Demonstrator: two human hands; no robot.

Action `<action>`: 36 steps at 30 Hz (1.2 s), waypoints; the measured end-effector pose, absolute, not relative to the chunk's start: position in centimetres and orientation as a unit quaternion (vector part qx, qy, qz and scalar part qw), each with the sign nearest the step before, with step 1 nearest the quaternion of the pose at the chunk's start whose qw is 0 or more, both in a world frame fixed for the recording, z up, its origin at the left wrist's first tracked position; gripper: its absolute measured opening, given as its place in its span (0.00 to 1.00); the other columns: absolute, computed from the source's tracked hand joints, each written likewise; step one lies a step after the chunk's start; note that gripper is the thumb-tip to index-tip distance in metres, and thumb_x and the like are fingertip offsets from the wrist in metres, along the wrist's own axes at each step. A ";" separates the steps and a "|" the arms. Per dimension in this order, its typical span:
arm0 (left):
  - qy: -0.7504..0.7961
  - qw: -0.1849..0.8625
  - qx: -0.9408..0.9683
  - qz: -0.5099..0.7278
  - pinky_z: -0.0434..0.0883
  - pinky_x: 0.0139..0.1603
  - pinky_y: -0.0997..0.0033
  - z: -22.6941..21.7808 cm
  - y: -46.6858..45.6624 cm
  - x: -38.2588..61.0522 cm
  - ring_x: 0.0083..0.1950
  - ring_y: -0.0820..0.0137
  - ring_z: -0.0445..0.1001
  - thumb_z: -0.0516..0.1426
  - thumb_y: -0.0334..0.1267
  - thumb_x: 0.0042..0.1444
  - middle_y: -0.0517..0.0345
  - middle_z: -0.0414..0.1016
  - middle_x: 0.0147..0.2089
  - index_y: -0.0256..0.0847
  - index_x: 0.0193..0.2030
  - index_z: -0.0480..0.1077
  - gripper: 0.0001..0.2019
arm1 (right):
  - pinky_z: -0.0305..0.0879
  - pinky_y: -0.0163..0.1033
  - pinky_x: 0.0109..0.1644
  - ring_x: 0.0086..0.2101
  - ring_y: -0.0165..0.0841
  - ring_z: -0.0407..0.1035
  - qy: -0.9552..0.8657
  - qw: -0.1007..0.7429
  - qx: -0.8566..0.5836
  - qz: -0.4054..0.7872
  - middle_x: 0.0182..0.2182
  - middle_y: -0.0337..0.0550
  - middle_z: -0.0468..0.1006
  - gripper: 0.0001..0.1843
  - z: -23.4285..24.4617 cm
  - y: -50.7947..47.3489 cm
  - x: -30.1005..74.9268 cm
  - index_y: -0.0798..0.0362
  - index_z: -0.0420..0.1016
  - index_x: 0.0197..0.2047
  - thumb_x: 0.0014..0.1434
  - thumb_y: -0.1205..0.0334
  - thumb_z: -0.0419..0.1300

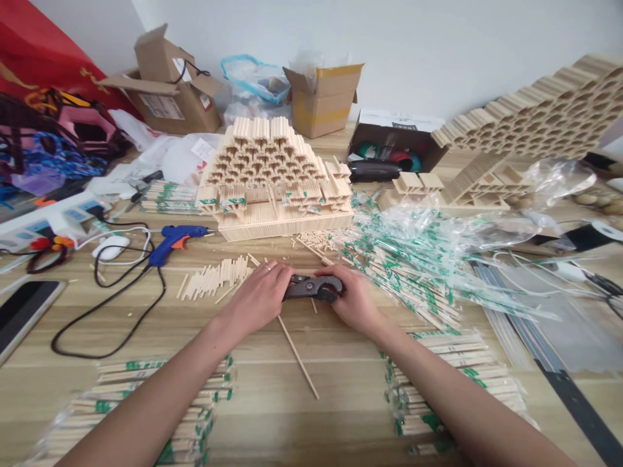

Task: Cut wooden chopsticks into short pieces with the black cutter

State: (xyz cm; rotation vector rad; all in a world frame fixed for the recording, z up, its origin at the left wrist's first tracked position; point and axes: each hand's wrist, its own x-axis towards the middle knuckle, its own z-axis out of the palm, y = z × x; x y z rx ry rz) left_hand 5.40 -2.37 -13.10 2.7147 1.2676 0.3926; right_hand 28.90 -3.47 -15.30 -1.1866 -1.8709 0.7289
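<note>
My left hand (257, 297) and my right hand (354, 298) grip a black pair of hand cutters (311, 288) between them, just above the wooden tabletop (272, 383). A thin wooden stick (298, 357) runs from under my left hand toward me, and its upper end is hidden. Left of that hand lies a loose heap of short cut sticks (214, 279). Beyond my hands rises a stepped lattice model built of wooden sticks (275, 181). Bundles of wrapped chopsticks (413, 272) lie to the right of my right hand.
A blue hot glue gun (178, 245) with a black cord lies left of my hands, near a power strip (48, 220) and a phone (24, 318). Another stick structure (530, 117) stands at the right. Cardboard boxes (165, 91) line the back. Wrapped chopstick packs (146, 395) lie near the front edge.
</note>
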 end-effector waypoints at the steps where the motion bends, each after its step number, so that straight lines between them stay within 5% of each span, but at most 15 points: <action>1: 0.419 0.055 0.897 0.131 0.73 0.54 0.52 -13.1 -2.4 5.4 0.52 0.57 0.74 0.49 0.16 0.55 0.47 0.77 0.46 0.39 0.52 0.70 0.22 | 0.73 0.42 0.46 0.42 0.39 0.79 -0.737 0.394 -0.468 0.287 0.41 0.44 0.84 0.19 -15.3 -3.5 28.9 0.49 0.79 0.46 0.53 0.75 0.60; 10: 0.350 0.026 0.910 0.223 0.73 0.54 0.54 -12.5 -3.3 6.1 0.50 0.59 0.74 0.50 0.20 0.62 0.49 0.77 0.48 0.40 0.53 0.67 0.17 | 0.73 0.40 0.42 0.38 0.38 0.78 -0.750 0.379 -0.393 0.374 0.41 0.45 0.85 0.17 -14.7 -4.0 29.1 0.51 0.80 0.52 0.59 0.62 0.63; 16: 0.316 0.006 0.923 0.217 0.72 0.55 0.56 -12.2 -3.8 6.5 0.49 0.59 0.73 0.50 0.19 0.59 0.50 0.77 0.47 0.40 0.53 0.67 0.18 | 0.73 0.39 0.38 0.33 0.36 0.78 -0.667 0.406 -0.420 0.462 0.33 0.43 0.84 0.12 -15.2 -3.9 28.3 0.53 0.82 0.37 0.66 0.55 0.61; 24: 0.515 -0.009 0.802 0.304 0.73 0.55 0.55 -12.6 -2.5 4.7 0.54 0.54 0.75 0.55 0.25 0.56 0.46 0.77 0.51 0.39 0.56 0.66 0.20 | 0.70 0.34 0.35 0.32 0.33 0.78 -0.459 0.496 -0.449 0.585 0.30 0.42 0.84 0.17 -14.5 -2.8 28.9 0.52 0.74 0.28 0.53 0.52 0.76; 30: 0.561 -0.031 0.787 0.256 0.73 0.55 0.53 -12.9 -2.0 4.3 0.54 0.51 0.75 0.57 0.28 0.57 0.44 0.77 0.52 0.37 0.57 0.67 0.19 | 0.72 0.37 0.38 0.37 0.34 0.80 -0.431 0.486 -0.397 0.648 0.40 0.44 0.87 0.22 -14.5 -2.9 28.8 0.49 0.80 0.50 0.54 0.54 0.76; 36: 0.547 -0.041 0.801 0.240 0.72 0.57 0.53 -12.7 -2.4 4.8 0.55 0.52 0.74 0.57 0.27 0.56 0.43 0.77 0.53 0.37 0.58 0.66 0.21 | 0.73 0.39 0.38 0.37 0.34 0.80 -0.450 0.473 -0.383 0.654 0.41 0.44 0.86 0.16 -14.7 -3.0 28.8 0.49 0.83 0.47 0.57 0.55 0.74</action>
